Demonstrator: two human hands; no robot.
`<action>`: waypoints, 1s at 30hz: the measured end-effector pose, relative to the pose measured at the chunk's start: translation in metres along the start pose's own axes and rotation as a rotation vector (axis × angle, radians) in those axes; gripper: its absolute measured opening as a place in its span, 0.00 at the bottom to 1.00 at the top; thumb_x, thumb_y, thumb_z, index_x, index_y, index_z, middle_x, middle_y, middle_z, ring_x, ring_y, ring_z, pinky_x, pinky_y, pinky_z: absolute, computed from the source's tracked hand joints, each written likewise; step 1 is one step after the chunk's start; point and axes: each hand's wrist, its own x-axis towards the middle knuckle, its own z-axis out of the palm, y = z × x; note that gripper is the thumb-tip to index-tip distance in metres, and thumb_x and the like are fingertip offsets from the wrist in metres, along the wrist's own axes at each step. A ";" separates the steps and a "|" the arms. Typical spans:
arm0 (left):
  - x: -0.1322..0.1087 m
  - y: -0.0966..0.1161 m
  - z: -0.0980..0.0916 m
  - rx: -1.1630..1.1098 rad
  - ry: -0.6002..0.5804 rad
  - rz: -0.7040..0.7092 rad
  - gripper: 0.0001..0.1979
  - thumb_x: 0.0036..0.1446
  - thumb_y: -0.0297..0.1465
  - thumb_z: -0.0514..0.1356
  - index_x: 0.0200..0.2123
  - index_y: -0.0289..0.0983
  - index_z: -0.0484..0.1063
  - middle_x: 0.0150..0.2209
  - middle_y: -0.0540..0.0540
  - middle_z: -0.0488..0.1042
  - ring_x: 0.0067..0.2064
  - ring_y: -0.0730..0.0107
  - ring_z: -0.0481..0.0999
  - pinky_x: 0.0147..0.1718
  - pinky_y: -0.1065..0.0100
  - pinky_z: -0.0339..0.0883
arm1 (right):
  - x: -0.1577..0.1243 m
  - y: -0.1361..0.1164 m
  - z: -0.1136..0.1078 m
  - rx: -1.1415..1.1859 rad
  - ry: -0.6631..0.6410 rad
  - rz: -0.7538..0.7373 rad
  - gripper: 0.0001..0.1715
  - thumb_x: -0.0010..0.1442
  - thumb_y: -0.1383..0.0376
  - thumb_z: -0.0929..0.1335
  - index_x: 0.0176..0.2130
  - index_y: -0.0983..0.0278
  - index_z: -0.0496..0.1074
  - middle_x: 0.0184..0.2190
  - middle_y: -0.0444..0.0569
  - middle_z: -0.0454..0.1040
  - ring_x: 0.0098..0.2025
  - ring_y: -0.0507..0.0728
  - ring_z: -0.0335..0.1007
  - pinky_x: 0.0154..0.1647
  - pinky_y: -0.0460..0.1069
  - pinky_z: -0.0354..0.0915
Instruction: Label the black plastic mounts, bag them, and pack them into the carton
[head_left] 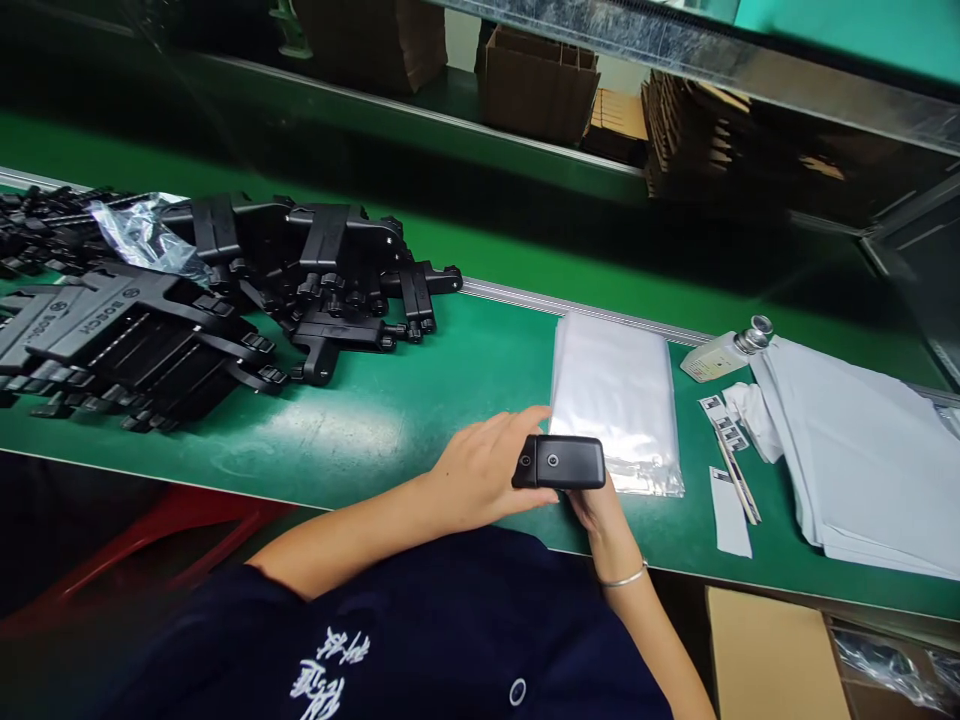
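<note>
A black plastic bracket piece [574, 462] with rounded corners and two round screw-like spots is held just above the table's front edge. My left hand [484, 465] grips its left end, thumb below and fingers above. Under its right end is my right hand [595, 508], wearing a bracelet at the wrist. That hand's fingers are mostly hidden by the piece, though it appears to hold it from below. Directly behind the hands lies a stack of clear plastic bags [615, 390].
Black brackets with knobs [337, 250] and BOSCH-marked black parts [127, 320] pile up at left on the green table [450, 390]. To the right are a pump bottle [724, 352], label strips [729, 510] and white sheets [862, 450]. Cardboard boxes [536, 85] stand behind.
</note>
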 end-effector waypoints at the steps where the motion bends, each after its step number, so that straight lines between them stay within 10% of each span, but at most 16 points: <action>1: 0.002 0.001 -0.004 -0.027 -0.009 -0.055 0.38 0.49 0.45 0.67 0.60 0.39 0.60 0.47 0.41 0.76 0.48 0.52 0.77 0.46 0.55 0.71 | -0.001 0.001 -0.001 0.025 -0.007 0.024 0.18 0.49 0.50 0.74 0.32 0.61 0.74 0.24 0.41 0.72 0.23 0.50 0.64 0.28 0.49 0.71; 7: 0.007 -0.021 -0.014 -0.408 0.067 -0.357 0.26 0.50 0.38 0.65 0.52 0.39 0.68 0.46 0.44 0.75 0.47 0.57 0.75 0.47 0.60 0.68 | -0.011 -0.010 -0.004 0.066 -0.050 0.008 0.25 0.53 0.45 0.71 0.38 0.62 0.74 0.16 0.35 0.60 0.16 0.46 0.51 0.26 0.48 0.73; 16: -0.007 -0.051 0.005 -0.743 0.094 -0.420 0.28 0.53 0.48 0.62 0.50 0.35 0.68 0.44 0.42 0.75 0.46 0.58 0.74 0.46 0.62 0.66 | -0.020 -0.019 -0.018 -0.411 -0.033 -0.391 0.21 0.63 0.50 0.66 0.50 0.58 0.70 0.27 0.42 0.68 0.28 0.52 0.67 0.32 0.48 0.68; 22: -0.014 -0.041 0.012 -0.706 0.176 -0.315 0.36 0.51 0.55 0.62 0.54 0.37 0.65 0.47 0.41 0.72 0.47 0.57 0.72 0.47 0.60 0.66 | -0.014 -0.017 -0.019 -0.354 -0.253 -0.393 0.39 0.53 0.40 0.70 0.56 0.58 0.68 0.47 0.53 0.75 0.48 0.62 0.73 0.47 0.55 0.71; 30: -0.015 -0.057 -0.002 -0.699 0.031 -0.020 0.31 0.47 0.46 0.70 0.52 0.42 0.68 0.51 0.41 0.73 0.54 0.55 0.72 0.54 0.57 0.63 | -0.026 -0.028 -0.021 -0.529 -0.156 -0.386 0.36 0.50 0.51 0.76 0.55 0.58 0.71 0.50 0.53 0.77 0.50 0.64 0.74 0.51 0.56 0.71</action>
